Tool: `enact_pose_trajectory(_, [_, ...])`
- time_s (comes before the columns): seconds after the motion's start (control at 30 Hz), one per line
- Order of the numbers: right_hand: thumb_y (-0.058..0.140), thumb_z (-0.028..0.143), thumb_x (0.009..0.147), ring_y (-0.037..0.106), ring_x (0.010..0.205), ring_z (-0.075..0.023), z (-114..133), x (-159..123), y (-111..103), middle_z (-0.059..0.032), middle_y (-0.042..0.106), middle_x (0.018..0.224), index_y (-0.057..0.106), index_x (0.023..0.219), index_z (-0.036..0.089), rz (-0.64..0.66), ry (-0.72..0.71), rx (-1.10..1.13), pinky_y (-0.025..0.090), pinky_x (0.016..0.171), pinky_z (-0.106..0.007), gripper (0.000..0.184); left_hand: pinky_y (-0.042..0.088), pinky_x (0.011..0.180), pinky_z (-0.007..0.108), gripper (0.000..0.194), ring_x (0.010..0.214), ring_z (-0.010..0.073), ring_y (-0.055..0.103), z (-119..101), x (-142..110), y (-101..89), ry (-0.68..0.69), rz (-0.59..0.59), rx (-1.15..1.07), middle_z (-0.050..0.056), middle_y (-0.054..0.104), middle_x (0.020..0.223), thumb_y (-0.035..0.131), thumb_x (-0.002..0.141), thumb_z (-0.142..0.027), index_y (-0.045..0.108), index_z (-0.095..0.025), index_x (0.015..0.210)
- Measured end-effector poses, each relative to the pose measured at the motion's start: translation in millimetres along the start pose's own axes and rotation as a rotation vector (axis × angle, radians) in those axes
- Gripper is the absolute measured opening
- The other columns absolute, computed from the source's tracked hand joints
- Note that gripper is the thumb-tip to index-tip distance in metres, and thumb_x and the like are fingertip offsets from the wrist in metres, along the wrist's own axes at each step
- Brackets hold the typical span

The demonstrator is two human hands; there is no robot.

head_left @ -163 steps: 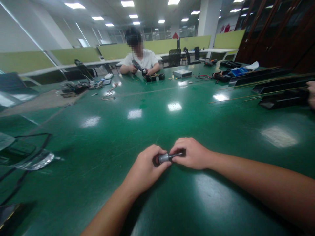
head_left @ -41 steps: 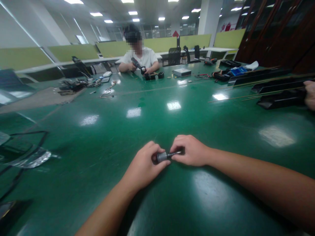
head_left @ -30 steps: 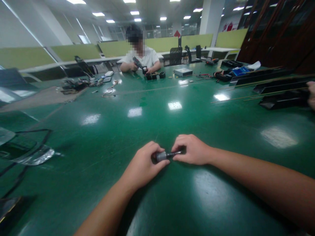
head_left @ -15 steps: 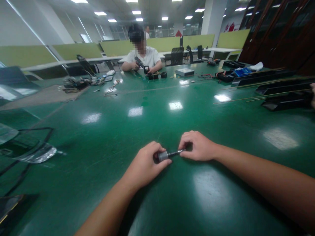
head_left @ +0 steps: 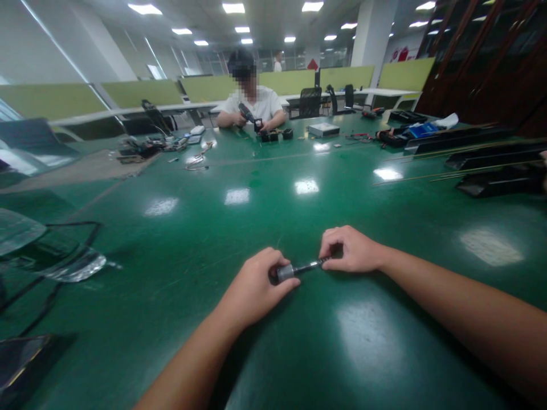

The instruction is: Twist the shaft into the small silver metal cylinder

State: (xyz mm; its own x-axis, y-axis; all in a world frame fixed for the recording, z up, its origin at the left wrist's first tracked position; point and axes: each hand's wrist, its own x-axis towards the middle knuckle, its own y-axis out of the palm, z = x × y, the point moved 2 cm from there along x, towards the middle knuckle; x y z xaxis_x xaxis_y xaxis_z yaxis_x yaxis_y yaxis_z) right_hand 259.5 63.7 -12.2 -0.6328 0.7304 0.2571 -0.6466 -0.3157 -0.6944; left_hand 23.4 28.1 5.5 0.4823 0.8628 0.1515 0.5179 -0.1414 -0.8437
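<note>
My left hand [head_left: 260, 285] is closed around a short grey cylinder [head_left: 285, 273], with thumb and forefinger on its sides; its back end is hidden in the palm. From the cylinder's front a thin dark metal rod [head_left: 306, 266] runs to the right, with a shiny middle stretch and what looks like a ridged or spiral part near its far end. My right hand [head_left: 348, 250] pinches that far end between thumb and fingertips, covering the tip. Both hands are low over the green tabletop [head_left: 273, 222].
A clear plastic package [head_left: 51, 250] and dark cable lie on the left, above a dark flat object [head_left: 23, 361]. Across the table a person [head_left: 252, 108] handles a power drill [head_left: 247, 113]. Black channels [head_left: 496, 181] and thin rods are at right; a metal box [head_left: 323, 130] stands far back.
My right hand has drawn slightly away from my left, so more of the thin rod shows between them. The left hand keeps its hold. The view has tilted up a little.
</note>
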Motion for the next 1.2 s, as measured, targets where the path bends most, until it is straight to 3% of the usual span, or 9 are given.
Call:
enact_pose_trajectory(0.33, [0.074, 0.023, 0.076, 0.062, 0.076, -0.0155, 18.9, 6.4, 24.3, -0.004, 0.07, 0.078, 0.075, 0.086, 0.017, -0.065, -0.076, -0.014, 0.047, 0.071, -0.027, 0.012, 0.045, 0.07, 0.03, 0.021, 0.077, 0.019, 0.061, -6.5, 4.3, 6.9, -0.003, 0.038, -0.018, 0.001, 0.066, 0.085, 0.072, 0.078, -0.034, 0.065, -0.02, 0.092])
enact_pose_trajectory(0.43, [0.075, 0.022, 0.076, 0.063, 0.077, -0.0154, 23.6, 6.2, 29.4, -0.0035, 0.072, 0.082, 0.075, 0.087, 0.018, -0.116, -0.023, -0.046, 0.047, 0.072, -0.027, 0.012, 0.045, 0.075, 0.031, 0.025, 0.083, 0.0201, 0.062, -13.1, 6.1, 9.0, 0.005, 0.055, -0.03, 0.001, 0.068, 0.091, 0.073, 0.077, -0.031, 0.065, -0.022, 0.098])
enact_pose_trajectory(0.57, [0.075, 0.024, 0.076, 0.064, 0.074, -0.0146, 23.7, 5.3, 29.1, -0.0027, 0.072, 0.08, 0.075, 0.084, 0.019, -0.139, 0.037, -0.059, 0.046, 0.07, -0.025, 0.01, 0.045, 0.077, 0.032, 0.027, 0.086, 0.0205, 0.062, -15.8, 5.2, 9.1, 0.018, 0.017, -0.004, 0.001, 0.067, 0.093, 0.076, 0.074, -0.03, 0.063, -0.022, 0.097])
enact_pose_trajectory(0.73, [0.073, 0.02, 0.077, 0.064, 0.077, -0.0153, 24.4, 5.3, 26.7, -0.0034, 0.072, 0.081, 0.075, 0.088, 0.017, -0.121, -0.028, -0.045, 0.046, 0.072, -0.025, 0.011, 0.046, 0.074, 0.03, 0.018, 0.081, 0.0188, 0.061, -12.1, 4.8, 10.4, -0.001, -0.003, 0.008, 0.0, 0.066, 0.09, 0.068, 0.081, -0.027, 0.063, -0.023, 0.098])
enact_pose_trajectory(1.2, [0.069, 0.011, 0.075, 0.062, 0.077, -0.0164, 24.8, 5.4, 24.3, -0.0039, 0.071, 0.081, 0.074, 0.088, 0.016, -0.109, -0.08, -0.034, 0.047, 0.072, -0.027, 0.015, 0.041, 0.066, 0.027, 0.017, 0.072, 0.0169, 0.058, -9.6, 6.0, 10.9, -0.034, 0.006, -0.005, 0.0, 0.062, 0.079, 0.069, 0.081, -0.034, 0.063, -0.019, 0.087])
